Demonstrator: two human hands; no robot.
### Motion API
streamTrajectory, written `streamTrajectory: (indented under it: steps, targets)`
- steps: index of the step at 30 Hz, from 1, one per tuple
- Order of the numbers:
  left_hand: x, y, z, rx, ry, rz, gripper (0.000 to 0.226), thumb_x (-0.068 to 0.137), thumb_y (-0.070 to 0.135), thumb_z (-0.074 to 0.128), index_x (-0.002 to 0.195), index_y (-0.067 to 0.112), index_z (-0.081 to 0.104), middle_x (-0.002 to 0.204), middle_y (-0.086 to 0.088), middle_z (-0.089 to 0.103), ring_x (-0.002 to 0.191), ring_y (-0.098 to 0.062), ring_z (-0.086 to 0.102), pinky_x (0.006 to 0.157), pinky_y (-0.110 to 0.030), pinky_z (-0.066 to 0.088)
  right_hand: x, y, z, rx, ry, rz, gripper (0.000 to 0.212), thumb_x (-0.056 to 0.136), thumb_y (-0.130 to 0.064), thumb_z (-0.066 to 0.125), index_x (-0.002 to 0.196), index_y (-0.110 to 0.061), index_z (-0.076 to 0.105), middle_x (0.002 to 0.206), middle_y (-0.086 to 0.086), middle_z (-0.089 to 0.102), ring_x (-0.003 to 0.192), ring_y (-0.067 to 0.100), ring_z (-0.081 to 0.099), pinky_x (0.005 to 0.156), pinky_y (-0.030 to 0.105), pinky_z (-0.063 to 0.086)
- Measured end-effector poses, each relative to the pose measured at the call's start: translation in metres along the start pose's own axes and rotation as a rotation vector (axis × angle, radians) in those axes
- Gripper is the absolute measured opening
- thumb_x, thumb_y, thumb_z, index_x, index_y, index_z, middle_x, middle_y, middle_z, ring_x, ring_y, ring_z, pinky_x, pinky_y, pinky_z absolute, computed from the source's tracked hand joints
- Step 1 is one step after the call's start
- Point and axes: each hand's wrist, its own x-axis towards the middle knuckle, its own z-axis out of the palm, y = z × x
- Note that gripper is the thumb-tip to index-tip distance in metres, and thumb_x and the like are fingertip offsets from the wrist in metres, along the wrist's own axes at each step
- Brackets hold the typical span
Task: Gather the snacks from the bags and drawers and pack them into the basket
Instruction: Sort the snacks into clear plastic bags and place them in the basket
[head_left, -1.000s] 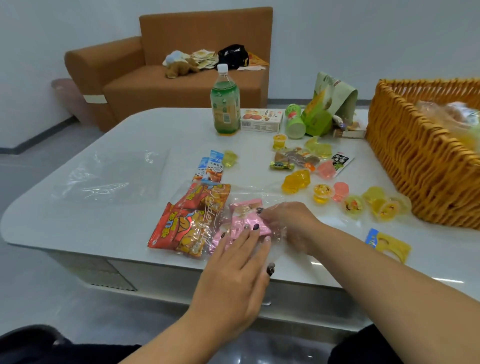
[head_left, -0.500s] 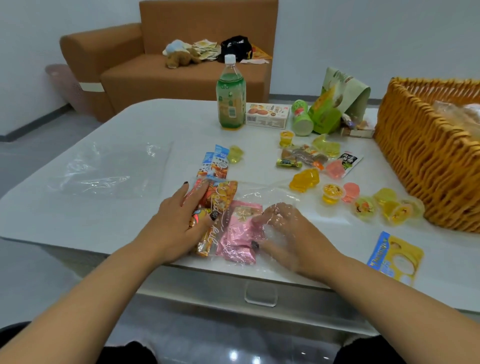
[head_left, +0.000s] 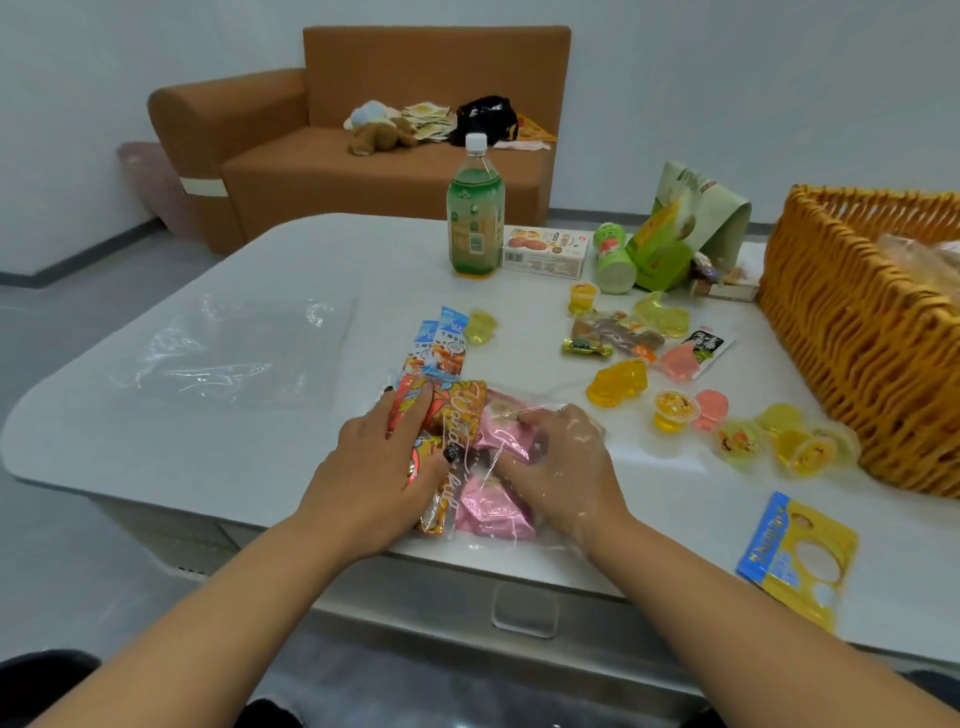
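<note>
White tabletop carries scattered jelly cups between the clear snack bag and the wicker basket. Left hand presses flat on the bag's orange packets; right hand, inside the bag, grips pink packets. Behind stands a green bottle.

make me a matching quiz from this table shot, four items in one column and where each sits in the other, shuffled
Things:
1. green plastic drink bottle with white cap
2. orange woven wicker basket
3. flat empty clear plastic bag
4. blue and yellow flat snack packet

Places:
A. near table edge, right of the right hand
B. far side of the table, upright beside a white box
C. right end of the table
D. left part of the table, lying flat

Pairs: 1-B, 2-C, 3-D, 4-A
</note>
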Motion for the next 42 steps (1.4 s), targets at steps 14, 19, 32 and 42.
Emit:
streamTrajectory:
  steps: [14, 19, 32, 42]
  targets:
    - [0.005, 0.011, 0.003, 0.204, 0.014, 0.116, 0.105, 0.066, 0.081, -0.026, 0.155, 0.027, -0.011, 0.164, 0.002, -0.014, 0.149, -0.02, -0.021, 0.117, -0.059, -0.009, -0.005, 0.017, -0.021, 0.196, -0.208, -0.031, 0.058, 0.07, -0.023, 0.084, 0.123, -0.026, 0.06, 0.106, -0.007, 0.066, 0.104, 0.012, 0.062, 0.099, 0.029, 0.046]
    - [0.012, 0.016, 0.007, 0.173, 0.013, 0.125, 0.091, 0.075, 0.081, -0.008, 0.154, 0.035, -0.002, 0.164, 0.002, 0.0, 0.151, -0.017, 0.001, 0.117, -0.059, 0.009, 0.002, 0.022, -0.022, 0.299, -0.25, -0.034, 0.058, 0.066, -0.024, 0.082, 0.121, -0.02, 0.065, 0.1, 0.001, 0.072, 0.095, 0.015, 0.068, 0.09, 0.04, 0.054]
    - [0.006, 0.018, 0.005, 0.187, 0.015, 0.131, 0.086, 0.079, 0.075, 0.004, 0.155, 0.036, 0.005, 0.164, 0.0, 0.005, 0.15, -0.02, 0.009, 0.114, -0.054, 0.021, 0.009, 0.032, -0.011, 0.131, 0.038, -0.265, 0.021, 0.076, -0.005, 0.076, 0.096, -0.009, 0.071, 0.085, 0.001, 0.068, 0.08, 0.017, 0.061, 0.074, 0.029, 0.048]
    - [0.015, 0.033, 0.002, 0.189, -0.027, -0.046, 0.064, 0.096, 0.061, 0.022, 0.153, 0.037, 0.003, 0.163, 0.002, 0.002, 0.15, -0.021, 0.007, 0.115, -0.062, 0.016, 0.038, 0.035, -0.076, 0.333, -0.292, 0.037, 0.028, 0.089, 0.007, 0.055, 0.111, -0.005, 0.067, 0.102, 0.005, 0.072, 0.084, 0.006, 0.069, 0.074, 0.018, 0.056]
